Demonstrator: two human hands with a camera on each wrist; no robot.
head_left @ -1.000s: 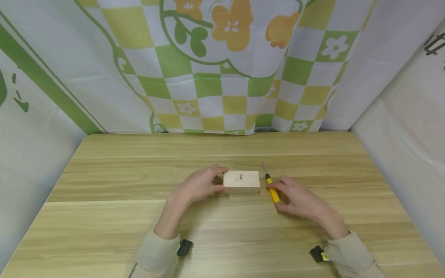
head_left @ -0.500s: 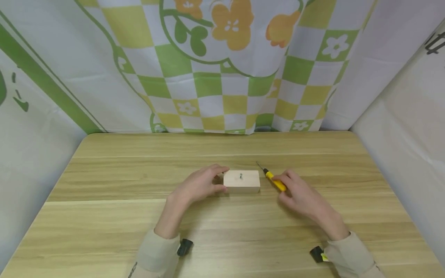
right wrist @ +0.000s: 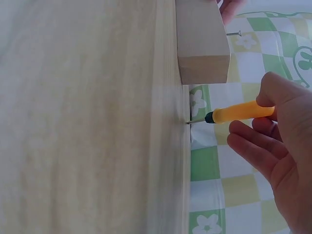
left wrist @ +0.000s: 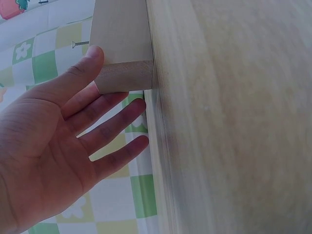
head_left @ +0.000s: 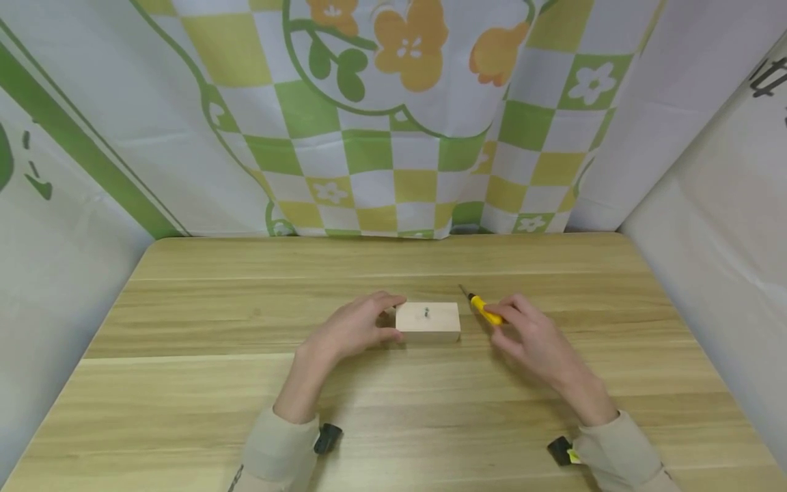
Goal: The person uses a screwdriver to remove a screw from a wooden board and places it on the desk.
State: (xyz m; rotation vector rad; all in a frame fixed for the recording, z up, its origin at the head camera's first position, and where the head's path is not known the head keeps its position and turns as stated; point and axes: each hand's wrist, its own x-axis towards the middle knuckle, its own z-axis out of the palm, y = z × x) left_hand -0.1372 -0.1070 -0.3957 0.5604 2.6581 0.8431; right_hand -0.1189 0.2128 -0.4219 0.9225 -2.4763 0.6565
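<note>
A pale wooden block [head_left: 427, 326] lies on the table with a small screw [left wrist: 81, 44] standing up from its top face. My left hand [head_left: 352, 328] holds the block's left end, thumb on the near side and index finger on the far side; the other fingers spread loosely, as the left wrist view shows. To the block's right, my right hand [head_left: 533, 345] grips a screwdriver [right wrist: 239, 111] by its yellow handle. Its black collar and thin metal shaft point down, and the tip is right at the tabletop in the right wrist view.
The wood-grain table [head_left: 203, 410] runs back to a green, yellow and white checked cloth [head_left: 393, 157] with flowers. White cloth [head_left: 707, 225] hangs along the sides. Black wrist devices [head_left: 328, 438] sit by both sleeve cuffs.
My right hand has raised the screwdriver's handle and shifted it away from me, turning the shaft leftward. The left hand and the block have stayed in place.
</note>
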